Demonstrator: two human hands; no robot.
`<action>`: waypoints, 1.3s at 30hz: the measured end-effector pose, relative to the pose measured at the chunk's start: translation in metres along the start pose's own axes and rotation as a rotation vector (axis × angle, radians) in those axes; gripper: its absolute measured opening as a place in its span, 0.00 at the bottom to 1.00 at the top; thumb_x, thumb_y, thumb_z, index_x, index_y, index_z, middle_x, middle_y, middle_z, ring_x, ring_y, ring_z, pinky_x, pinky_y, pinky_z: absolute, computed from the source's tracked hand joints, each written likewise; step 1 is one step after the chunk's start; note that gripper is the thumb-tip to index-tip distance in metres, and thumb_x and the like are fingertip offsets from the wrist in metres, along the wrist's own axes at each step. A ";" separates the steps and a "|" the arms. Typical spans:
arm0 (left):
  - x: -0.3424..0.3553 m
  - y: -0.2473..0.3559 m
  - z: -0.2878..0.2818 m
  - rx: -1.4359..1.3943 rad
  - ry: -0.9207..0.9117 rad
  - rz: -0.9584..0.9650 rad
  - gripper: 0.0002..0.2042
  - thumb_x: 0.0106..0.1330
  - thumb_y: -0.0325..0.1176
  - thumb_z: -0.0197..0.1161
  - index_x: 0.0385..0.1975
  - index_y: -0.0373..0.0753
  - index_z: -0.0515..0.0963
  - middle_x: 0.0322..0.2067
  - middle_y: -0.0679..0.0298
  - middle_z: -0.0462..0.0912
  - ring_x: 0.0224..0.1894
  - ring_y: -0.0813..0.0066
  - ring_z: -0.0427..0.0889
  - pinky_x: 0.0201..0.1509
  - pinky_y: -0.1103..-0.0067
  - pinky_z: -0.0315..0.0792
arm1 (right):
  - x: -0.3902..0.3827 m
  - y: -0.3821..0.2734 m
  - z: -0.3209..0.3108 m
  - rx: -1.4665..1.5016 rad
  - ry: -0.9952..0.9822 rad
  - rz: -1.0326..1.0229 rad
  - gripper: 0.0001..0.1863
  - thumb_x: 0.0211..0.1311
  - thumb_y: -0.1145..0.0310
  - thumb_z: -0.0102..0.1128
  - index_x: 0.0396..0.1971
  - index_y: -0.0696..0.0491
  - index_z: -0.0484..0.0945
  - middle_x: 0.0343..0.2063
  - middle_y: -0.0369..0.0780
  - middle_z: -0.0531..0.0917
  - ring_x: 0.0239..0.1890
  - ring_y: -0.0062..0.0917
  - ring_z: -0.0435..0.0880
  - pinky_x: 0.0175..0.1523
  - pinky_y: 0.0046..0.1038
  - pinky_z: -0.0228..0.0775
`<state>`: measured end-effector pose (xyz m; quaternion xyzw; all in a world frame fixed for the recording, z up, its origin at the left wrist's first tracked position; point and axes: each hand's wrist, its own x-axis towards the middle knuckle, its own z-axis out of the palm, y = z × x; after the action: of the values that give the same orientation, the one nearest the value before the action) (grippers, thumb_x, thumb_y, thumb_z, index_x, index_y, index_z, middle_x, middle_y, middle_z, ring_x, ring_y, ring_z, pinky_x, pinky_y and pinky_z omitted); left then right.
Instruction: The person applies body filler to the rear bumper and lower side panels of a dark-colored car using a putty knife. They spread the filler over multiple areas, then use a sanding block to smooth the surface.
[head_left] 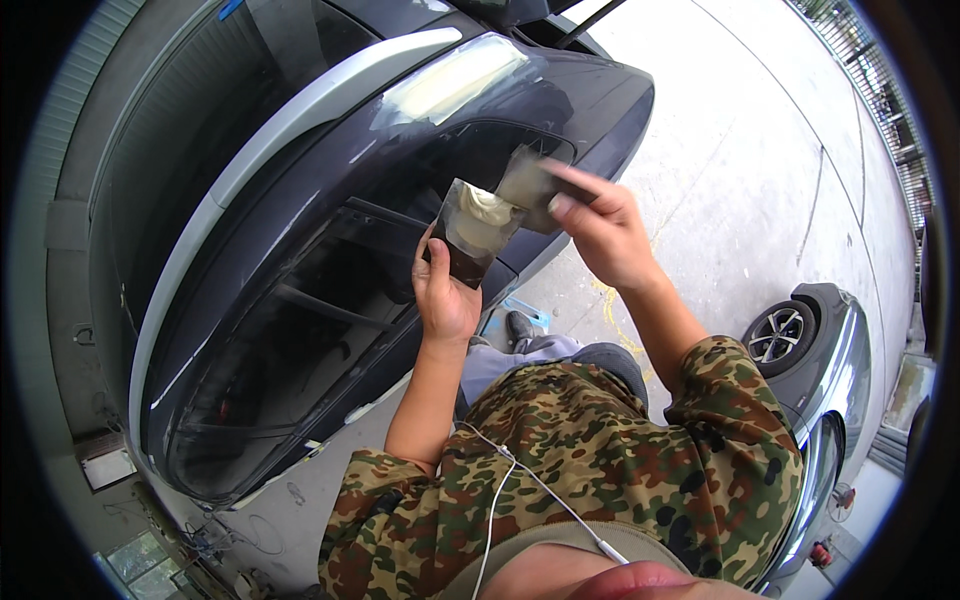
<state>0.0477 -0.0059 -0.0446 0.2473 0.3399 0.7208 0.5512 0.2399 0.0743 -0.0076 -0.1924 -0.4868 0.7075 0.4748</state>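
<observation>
My left hand (450,298) grips a dark, flat putty spreader (466,262), held up in front of the car's side windows. A mound of pale cream body filler (486,208) lies on its upper part. My right hand (612,236) pinches a second putty spreader (530,188), a thin flat blade blurred by motion. The two blades are close together, with the right one's edge at the filler; whether they touch is hard to tell. Beyond them, a broad patch of cream filler (455,82) covers part of the dark car's (605,115) rear body.
A silver roof rail (240,170) curves along the dark car at my left. Another grey car (840,330) with a visible wheel (780,337) is behind me to the right. Pale concrete floor (720,160) spreads at the right. A white earphone cable (512,458) hangs over my camouflage shirt.
</observation>
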 end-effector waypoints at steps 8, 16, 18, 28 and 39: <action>-0.025 0.019 -0.006 0.030 0.128 0.079 0.20 0.76 0.41 0.51 0.60 0.35 0.68 0.58 0.57 0.75 0.60 0.67 0.74 0.66 0.67 0.66 | 0.050 0.086 -0.080 -0.771 0.367 -0.161 0.21 0.59 0.84 0.52 0.51 0.54 0.81 0.45 0.45 0.85 0.47 0.30 0.84 0.54 0.26 0.72; -0.064 0.043 0.001 0.122 0.193 0.122 0.20 0.77 0.40 0.49 0.62 0.33 0.66 0.60 0.56 0.73 0.61 0.65 0.73 0.67 0.66 0.65 | 0.172 0.135 -0.121 -0.929 0.887 -0.426 0.15 0.65 0.76 0.55 0.50 0.50 0.83 0.45 0.42 0.85 0.47 0.35 0.85 0.54 0.26 0.73; -0.075 0.048 0.003 0.126 0.212 0.124 0.20 0.78 0.40 0.48 0.62 0.33 0.66 0.60 0.56 0.73 0.61 0.64 0.73 0.67 0.66 0.65 | 0.176 0.136 -0.108 -0.942 0.915 -0.449 0.15 0.64 0.76 0.56 0.49 0.50 0.83 0.45 0.42 0.85 0.46 0.36 0.85 0.53 0.28 0.74; -0.079 0.055 0.008 0.124 0.108 0.080 0.21 0.78 0.41 0.46 0.65 0.36 0.63 0.62 0.59 0.70 0.64 0.66 0.70 0.69 0.67 0.62 | 0.139 0.133 -0.006 -0.906 0.710 -0.572 0.21 0.54 0.85 0.55 0.46 0.50 0.84 0.45 0.41 0.85 0.49 0.36 0.83 0.56 0.30 0.74; -0.072 0.063 0.016 0.071 0.065 0.121 0.22 0.77 0.42 0.48 0.65 0.37 0.64 0.62 0.62 0.72 0.63 0.67 0.71 0.69 0.67 0.64 | 0.122 0.142 0.074 -1.007 0.407 -0.578 0.20 0.52 0.80 0.58 0.45 0.49 0.84 0.45 0.38 0.84 0.51 0.34 0.81 0.59 0.38 0.67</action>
<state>0.0397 -0.0814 0.0149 0.2631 0.3674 0.7480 0.4861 0.0586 0.1306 -0.0751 -0.3844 -0.6932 0.1824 0.5818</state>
